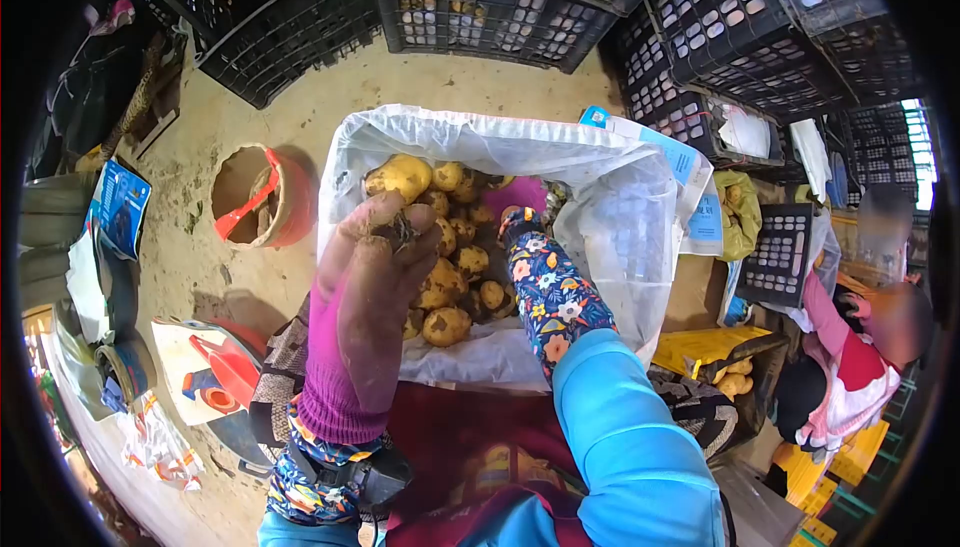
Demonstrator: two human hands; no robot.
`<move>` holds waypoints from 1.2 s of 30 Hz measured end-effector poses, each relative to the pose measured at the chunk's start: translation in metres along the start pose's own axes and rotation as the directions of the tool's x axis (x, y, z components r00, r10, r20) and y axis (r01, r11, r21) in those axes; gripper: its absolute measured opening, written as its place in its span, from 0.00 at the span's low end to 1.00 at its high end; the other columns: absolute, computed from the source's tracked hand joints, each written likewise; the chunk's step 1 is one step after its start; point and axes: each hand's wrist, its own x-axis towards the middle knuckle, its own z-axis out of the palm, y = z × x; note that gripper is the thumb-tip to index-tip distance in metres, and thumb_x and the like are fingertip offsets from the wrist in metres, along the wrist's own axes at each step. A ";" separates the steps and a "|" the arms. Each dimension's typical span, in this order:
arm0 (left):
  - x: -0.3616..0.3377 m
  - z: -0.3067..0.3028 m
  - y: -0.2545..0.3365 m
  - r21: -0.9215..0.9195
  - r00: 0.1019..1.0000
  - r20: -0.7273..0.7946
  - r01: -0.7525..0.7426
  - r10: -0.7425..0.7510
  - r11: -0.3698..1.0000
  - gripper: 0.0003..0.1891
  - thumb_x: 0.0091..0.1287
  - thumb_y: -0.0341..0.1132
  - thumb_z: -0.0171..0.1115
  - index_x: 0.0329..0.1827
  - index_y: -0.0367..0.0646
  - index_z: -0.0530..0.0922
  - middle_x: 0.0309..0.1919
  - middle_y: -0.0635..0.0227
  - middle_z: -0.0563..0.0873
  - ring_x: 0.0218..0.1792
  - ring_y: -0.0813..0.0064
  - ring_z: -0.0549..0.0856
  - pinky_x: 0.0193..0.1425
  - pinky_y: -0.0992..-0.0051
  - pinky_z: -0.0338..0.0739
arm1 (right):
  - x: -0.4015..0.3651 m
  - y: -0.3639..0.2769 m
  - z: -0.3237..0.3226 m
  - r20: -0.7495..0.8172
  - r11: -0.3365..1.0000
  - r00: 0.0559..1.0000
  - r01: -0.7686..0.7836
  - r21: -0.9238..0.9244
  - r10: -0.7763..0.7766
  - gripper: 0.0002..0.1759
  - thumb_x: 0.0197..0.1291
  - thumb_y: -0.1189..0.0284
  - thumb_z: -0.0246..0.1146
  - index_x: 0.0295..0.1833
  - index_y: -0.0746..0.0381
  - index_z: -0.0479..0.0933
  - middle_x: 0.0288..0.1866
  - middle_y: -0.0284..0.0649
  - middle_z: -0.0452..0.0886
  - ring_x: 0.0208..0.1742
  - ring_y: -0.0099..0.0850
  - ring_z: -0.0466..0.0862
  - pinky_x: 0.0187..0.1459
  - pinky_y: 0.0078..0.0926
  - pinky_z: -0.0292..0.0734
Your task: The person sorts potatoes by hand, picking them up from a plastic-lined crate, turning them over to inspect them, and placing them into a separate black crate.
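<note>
Potatoes (440, 282) with soil on their skins lie in a crate (628, 217) lined with white plastic sheet, in front of my body. My left hand (375, 257), in a soiled purple glove, is over the crate's left side, next to a large potato (399, 178). Its fingers are bent around a small dark clump that I cannot make out. My right hand (515, 199), also in a purple glove, reaches down into the crate's far right part beside the potatoes. Its fingers are hidden, so whether it holds anything does not show.
Black plastic crates (490, 17) stand stacked along the back and right. A red bucket (262, 197) sits on the floor left of the lined crate. Blue printed cardboard (665, 162) leans at the crate's right, near a yellow bag (737, 212). Another person (850, 367) is at far right.
</note>
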 end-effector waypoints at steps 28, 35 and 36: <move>0.037 -0.016 -0.141 0.642 0.769 0.636 -0.489 -0.055 0.590 0.38 0.70 0.30 0.58 0.80 0.38 0.49 0.76 0.60 0.59 0.76 0.70 0.58 0.75 0.73 0.57 | -0.246 0.202 -0.328 -0.198 -0.273 0.860 0.071 0.959 -0.471 0.50 0.44 0.73 0.77 0.73 0.60 0.59 0.67 0.38 0.67 0.66 0.30 0.72 0.66 0.29 0.70; -0.026 0.031 -0.089 0.654 0.778 0.590 -0.303 -0.217 0.693 0.32 0.74 0.44 0.54 0.77 0.40 0.59 0.74 0.60 0.65 0.72 0.66 0.68 0.73 0.67 0.63 | -0.306 0.531 -0.340 -0.325 0.712 0.938 0.145 0.687 0.122 0.50 0.44 0.76 0.74 0.75 0.67 0.58 0.69 0.42 0.68 0.67 0.32 0.72 0.68 0.29 0.67; -0.031 0.025 -0.085 0.624 0.777 0.601 -0.310 -0.187 0.717 0.31 0.75 0.45 0.53 0.76 0.40 0.60 0.74 0.60 0.66 0.71 0.66 0.70 0.72 0.67 0.65 | -0.308 0.563 -0.328 -0.377 0.757 0.902 0.095 0.646 0.209 0.46 0.47 0.76 0.72 0.73 0.67 0.61 0.68 0.42 0.71 0.66 0.32 0.73 0.67 0.28 0.67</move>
